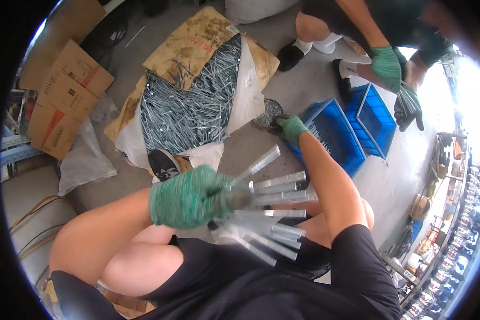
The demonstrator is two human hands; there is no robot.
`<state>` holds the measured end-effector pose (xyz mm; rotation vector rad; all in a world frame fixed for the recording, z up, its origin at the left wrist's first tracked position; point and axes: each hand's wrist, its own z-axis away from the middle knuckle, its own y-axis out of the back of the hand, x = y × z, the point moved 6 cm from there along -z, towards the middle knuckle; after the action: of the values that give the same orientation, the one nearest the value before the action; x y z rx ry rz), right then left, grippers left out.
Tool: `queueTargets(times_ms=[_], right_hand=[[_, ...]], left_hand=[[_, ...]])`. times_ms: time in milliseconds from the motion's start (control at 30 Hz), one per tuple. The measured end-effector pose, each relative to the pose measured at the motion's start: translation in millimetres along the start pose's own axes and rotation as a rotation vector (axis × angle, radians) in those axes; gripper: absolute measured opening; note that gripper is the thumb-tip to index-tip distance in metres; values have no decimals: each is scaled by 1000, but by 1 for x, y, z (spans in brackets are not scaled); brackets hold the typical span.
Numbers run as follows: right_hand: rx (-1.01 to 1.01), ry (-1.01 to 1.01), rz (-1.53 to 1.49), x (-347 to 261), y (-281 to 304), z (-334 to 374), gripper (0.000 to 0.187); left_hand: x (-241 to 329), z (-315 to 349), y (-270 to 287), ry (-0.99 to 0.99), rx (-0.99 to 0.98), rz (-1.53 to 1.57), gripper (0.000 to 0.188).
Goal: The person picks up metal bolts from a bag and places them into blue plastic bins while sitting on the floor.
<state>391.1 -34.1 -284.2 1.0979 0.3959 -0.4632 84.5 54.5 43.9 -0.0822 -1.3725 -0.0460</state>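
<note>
My left hand (186,198), in a green knitted glove with a dark palm, is closed around a bunch of long silver metal rods (278,213). They fan out to the right above my lap, blurred by motion. Farther off, my right hand (292,129), gloved the same way, reaches to a small round container (273,108) of dark little pieces on the floor. Its fingers are bent in at the container's near edge; what they pinch is too small to make out. Beside it stands a blue plastic bin (349,152) with similar rods at its left side.
An opened sack (210,42) spills a large heap of metal rods (189,109) ahead. At the upper right, a co-worker's gloved hands (386,68) hold rods above a second blue bin (377,121). Cardboard boxes (69,101) stand left; shelving with parts lines the right.
</note>
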Motion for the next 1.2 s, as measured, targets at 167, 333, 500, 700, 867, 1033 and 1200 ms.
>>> queueTargets(times_ms=[167,333,500,700,867,1033,1200], right_hand=[[36,-138,-1169,-160,116,53,58],[240,389,-1221,-301,218,167,92],[620,538,-1295,-356,214,227,80],[955,502,-1474,-403,242,230,32],[1032,491,-1484,-387,247,237,25],[1015,448,-1344,-387,254,228,20],[735,502,-1160,-395,238,192,17]], left_hand=[[32,-2,6,97,253,60,63],[78,-2,-6,121,390,99,69],[99,-17,-32,-21,514,166,57],[106,-5,-43,-345,645,119,44],[139,-15,-70,-293,755,37,31],[127,-7,-67,-411,967,-23,31],[106,29,-66,-315,1080,170,20]])
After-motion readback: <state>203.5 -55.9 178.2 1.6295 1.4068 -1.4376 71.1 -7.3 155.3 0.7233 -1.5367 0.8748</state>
